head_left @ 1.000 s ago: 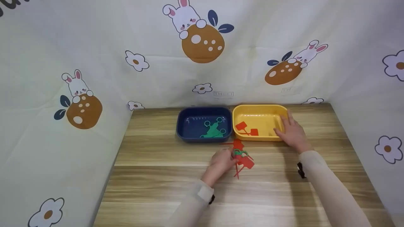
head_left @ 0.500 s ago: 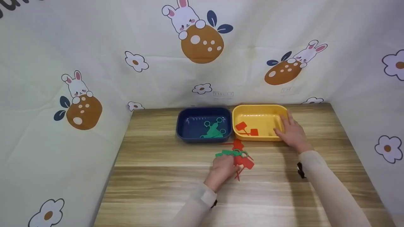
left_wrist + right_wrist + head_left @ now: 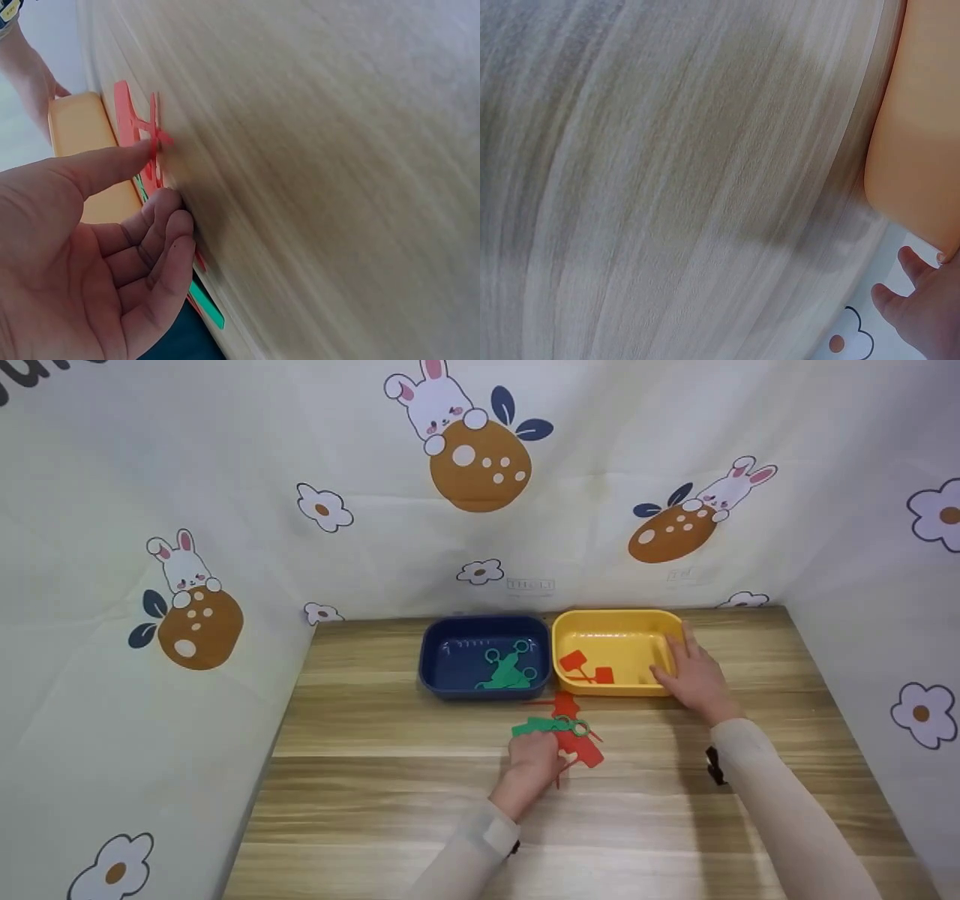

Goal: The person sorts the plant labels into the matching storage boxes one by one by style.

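Note:
In the head view my left hand (image 3: 531,761) is at a small pile of red paddle-shaped tags (image 3: 583,750) with thin stems. The left wrist view shows my thumb on a red tag (image 3: 127,109) and the other fingers curled in beside it, low over the table. Across the pile, just beyond my knuckles, lies a green tag with a ring (image 3: 544,725). My right hand (image 3: 699,679) rests on the right rim of the yellow tray (image 3: 619,690), fingers spread and fairly straight. From the right wrist, two fingers (image 3: 911,262) show beside the tray's outer wall.
A dark blue tray (image 3: 450,692) stands against the yellow one, with several green ring-ended tags (image 3: 508,673) inside. Two red tags (image 3: 574,661) lie in the yellow tray. Behind both trays rises a white printed cloth (image 3: 585,540) at the wooden table's (image 3: 360,802) back edge.
My left hand drew back slightly from the pile toward me, and the green tag came into view past the knuckles. A red stem shifted left with the hand. My right hand stayed put.

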The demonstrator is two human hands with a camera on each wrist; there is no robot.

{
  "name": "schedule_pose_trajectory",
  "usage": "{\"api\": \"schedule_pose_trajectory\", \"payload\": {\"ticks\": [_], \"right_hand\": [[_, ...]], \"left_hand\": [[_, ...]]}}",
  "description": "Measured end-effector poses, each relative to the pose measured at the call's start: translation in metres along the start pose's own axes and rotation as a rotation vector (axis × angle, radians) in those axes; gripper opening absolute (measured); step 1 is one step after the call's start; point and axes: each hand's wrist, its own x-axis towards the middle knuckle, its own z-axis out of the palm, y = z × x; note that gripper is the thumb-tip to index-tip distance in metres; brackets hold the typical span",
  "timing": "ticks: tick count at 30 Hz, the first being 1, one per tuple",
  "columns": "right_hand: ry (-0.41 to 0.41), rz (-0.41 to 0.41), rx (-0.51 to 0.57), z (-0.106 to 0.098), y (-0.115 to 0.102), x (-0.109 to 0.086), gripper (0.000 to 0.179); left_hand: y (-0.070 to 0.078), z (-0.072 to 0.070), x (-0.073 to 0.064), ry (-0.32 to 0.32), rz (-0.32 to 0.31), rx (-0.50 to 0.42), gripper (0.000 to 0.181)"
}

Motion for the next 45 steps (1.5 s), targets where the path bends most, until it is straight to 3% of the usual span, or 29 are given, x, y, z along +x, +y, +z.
{"api": "schedule_pose_trajectory", "payload": {"ticks": [9, 15, 29, 38, 45], "right_hand": [[-0.004, 0.006, -0.010, 0.002, 0.001, 0.001, 0.076], [-0.002, 0.010, -0.007, 0.004, 0.001, 0.001, 0.077], [-0.023, 0.015, -0.003, 0.002, 0.001, 0.001, 0.079], [-0.037, 0.021, 0.000, 0.002, 0.002, 0.001, 0.081], [-0.036, 0.024, -0.004, 0.003, 0.003, 0.002, 0.081]], "left_hand": [[0.000, 0.000, 0.000, 0.021, -0.008, -0.001, 0.017], [-0.001, 0.000, 0.000, 0.009, -0.021, -0.014, 0.023], [-0.006, 0.000, -0.002, 0.041, -0.020, -0.062, 0.013], [-0.008, -0.003, 0.000, 0.029, -0.032, -0.071, 0.013], [-0.015, -0.003, 0.003, 0.075, -0.024, -0.077, 0.013]]}}
